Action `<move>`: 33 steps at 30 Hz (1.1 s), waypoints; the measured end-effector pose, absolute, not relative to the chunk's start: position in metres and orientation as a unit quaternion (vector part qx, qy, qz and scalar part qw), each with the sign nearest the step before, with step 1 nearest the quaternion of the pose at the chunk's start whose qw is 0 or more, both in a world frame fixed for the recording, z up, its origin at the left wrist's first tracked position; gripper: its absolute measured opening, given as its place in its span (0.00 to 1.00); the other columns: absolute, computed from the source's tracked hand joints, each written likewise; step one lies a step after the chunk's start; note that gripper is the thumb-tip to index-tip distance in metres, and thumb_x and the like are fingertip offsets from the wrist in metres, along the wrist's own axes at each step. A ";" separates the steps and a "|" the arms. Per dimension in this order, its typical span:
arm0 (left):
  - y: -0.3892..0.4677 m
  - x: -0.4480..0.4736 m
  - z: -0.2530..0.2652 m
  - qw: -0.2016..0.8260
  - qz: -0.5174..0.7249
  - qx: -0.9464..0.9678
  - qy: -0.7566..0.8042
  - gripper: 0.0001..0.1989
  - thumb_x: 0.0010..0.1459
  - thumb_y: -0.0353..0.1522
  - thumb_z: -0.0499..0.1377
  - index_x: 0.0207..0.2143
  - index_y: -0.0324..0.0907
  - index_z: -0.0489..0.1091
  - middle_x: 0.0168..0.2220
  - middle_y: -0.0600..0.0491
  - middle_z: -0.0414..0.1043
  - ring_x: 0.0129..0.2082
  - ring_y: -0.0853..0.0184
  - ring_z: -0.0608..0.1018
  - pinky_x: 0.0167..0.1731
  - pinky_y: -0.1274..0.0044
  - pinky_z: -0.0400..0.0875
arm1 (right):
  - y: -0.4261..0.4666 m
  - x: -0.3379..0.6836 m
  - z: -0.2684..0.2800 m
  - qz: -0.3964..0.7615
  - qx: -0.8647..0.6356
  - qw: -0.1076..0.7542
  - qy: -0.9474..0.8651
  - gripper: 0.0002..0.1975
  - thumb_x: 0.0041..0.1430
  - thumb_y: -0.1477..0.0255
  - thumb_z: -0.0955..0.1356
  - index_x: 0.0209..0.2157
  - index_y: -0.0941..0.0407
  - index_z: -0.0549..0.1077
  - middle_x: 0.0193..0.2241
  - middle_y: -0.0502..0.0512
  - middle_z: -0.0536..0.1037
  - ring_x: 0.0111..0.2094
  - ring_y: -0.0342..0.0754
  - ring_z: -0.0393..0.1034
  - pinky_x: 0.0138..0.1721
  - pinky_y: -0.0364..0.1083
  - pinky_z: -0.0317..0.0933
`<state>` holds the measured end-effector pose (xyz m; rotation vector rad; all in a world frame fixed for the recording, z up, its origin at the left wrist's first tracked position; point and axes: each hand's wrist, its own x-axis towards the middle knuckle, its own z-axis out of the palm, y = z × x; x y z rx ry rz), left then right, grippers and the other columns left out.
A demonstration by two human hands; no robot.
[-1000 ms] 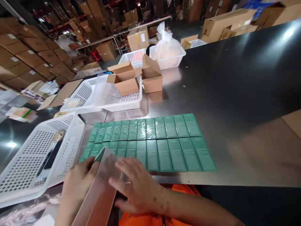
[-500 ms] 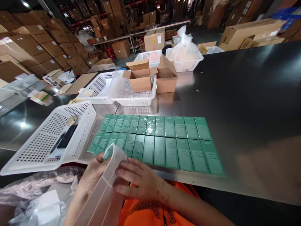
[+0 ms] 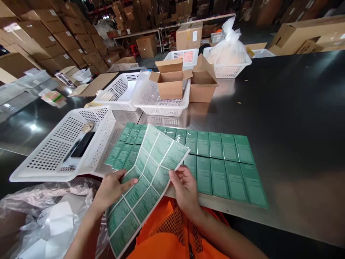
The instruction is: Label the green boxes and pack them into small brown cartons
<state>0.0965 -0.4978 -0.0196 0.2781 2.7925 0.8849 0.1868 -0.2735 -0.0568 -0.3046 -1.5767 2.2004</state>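
Note:
A sheet of green stickers (image 3: 147, 176), split into a grid by pale lines, is held up between both hands with its printed side facing me. My left hand (image 3: 114, 189) pinches its left edge, thumb lying over the front. On the right edge, my right hand (image 3: 185, 189) grips with the thumb in front and fingers behind. Behind the sheet, two rows of green boxes (image 3: 217, 176) lie side by side on the metal table (image 3: 291, 172). Part of both rows is hidden by the sheet.
Left of the boxes stands a white perforated basket (image 3: 54, 151) with a black object (image 3: 83, 144) and a tape roll (image 3: 87, 127). More white baskets (image 3: 161, 109) and open cartons (image 3: 203, 91) stand further back. A clear plastic bag (image 3: 54, 223) with white paper lies at lower left.
The sheet was curled with its pale back showing; now it is opened out, green side toward me. My right hand has moved right to its edge. The view has shifted slightly.

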 end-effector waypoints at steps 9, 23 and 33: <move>-0.444 0.060 -0.006 0.192 0.628 0.093 0.748 0.29 0.48 0.43 0.69 0.51 0.41 0.72 0.48 0.43 0.78 0.46 0.57 0.80 0.45 0.70 0.74 | -0.267 0.171 -0.071 0.827 -0.131 0.060 -0.543 0.16 0.55 0.58 0.73 0.31 0.55 0.69 0.23 0.46 0.72 0.24 0.40 0.65 0.26 0.40 0.60; -0.409 0.030 0.003 0.180 0.578 0.161 0.779 0.13 0.49 0.38 0.70 0.37 0.42 0.79 0.36 0.52 0.82 0.36 0.67 0.78 0.37 0.79 0.73 | -0.229 0.151 -0.037 0.754 -0.202 0.357 -0.514 0.12 0.48 0.71 0.76 0.37 0.53 0.78 0.29 0.49 0.80 0.30 0.45 0.76 0.35 0.46 0.74; -0.428 0.042 0.001 0.165 0.544 0.152 0.809 0.13 0.49 0.37 0.70 0.37 0.43 0.80 0.37 0.51 0.82 0.38 0.63 0.80 0.38 0.75 0.75 | -0.240 0.147 -0.045 0.765 -0.201 0.367 -0.490 0.13 0.46 0.70 0.78 0.37 0.51 0.79 0.36 0.50 0.77 0.29 0.42 0.74 0.34 0.46 0.75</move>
